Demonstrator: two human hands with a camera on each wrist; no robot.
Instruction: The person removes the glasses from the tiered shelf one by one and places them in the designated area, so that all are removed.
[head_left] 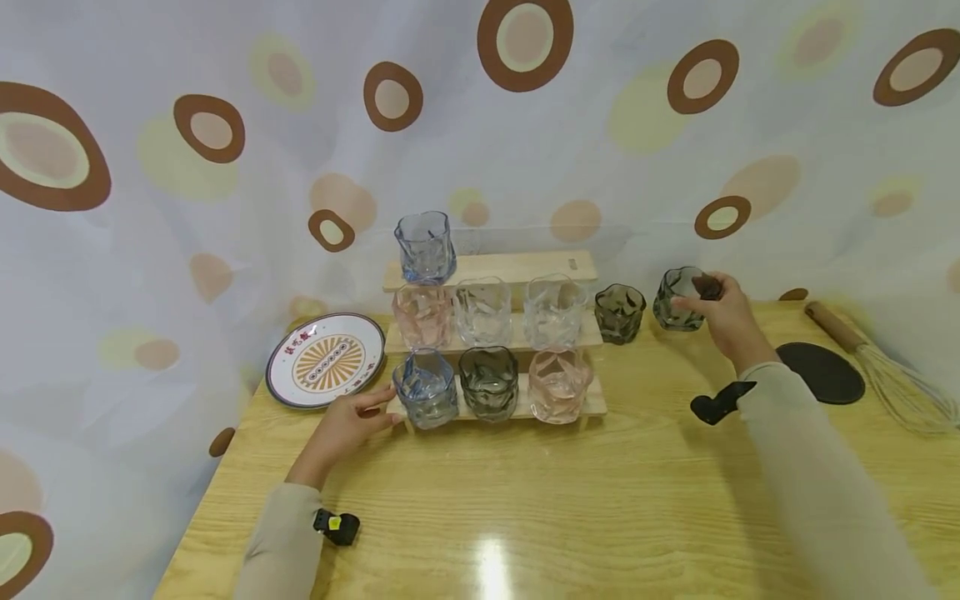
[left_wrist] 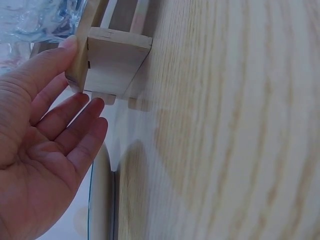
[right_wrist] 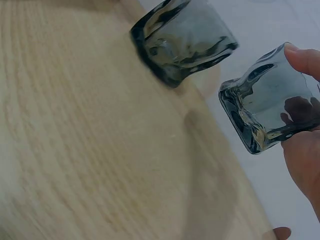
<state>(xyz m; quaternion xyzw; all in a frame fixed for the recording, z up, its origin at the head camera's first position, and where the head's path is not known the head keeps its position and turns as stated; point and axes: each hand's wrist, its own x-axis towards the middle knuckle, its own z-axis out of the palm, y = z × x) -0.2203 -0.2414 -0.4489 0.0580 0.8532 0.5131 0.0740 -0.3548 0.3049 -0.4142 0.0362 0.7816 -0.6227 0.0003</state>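
Note:
My right hand (head_left: 723, 312) holds a smoky grey glass tumbler (head_left: 675, 302) with thumb and fingers, up off the table in front of the curtain. Beside it a second grey tumbler (head_left: 620, 314) stands on the table, right of a three-step wooden rack (head_left: 517, 267). At the left end of the rack's lowest step, my left hand (head_left: 347, 429) pinches the board's corner (left_wrist: 82, 65); the other fingers are spread loosely. Near that thumb sits a blue tumbler (head_left: 426, 390). A dark grey tumbler (head_left: 489, 385) and a pink tumbler (head_left: 559, 387) share the step.
The middle step bears a pink tumbler (head_left: 422, 317) and two clear ones (head_left: 483, 312); a blue tumbler (head_left: 426, 248) stands top left. A patterned plate (head_left: 281, 367) lies left. To the right are a black round mat (head_left: 821, 372) and a whisk (head_left: 892, 375). A spotted curtain hangs behind.

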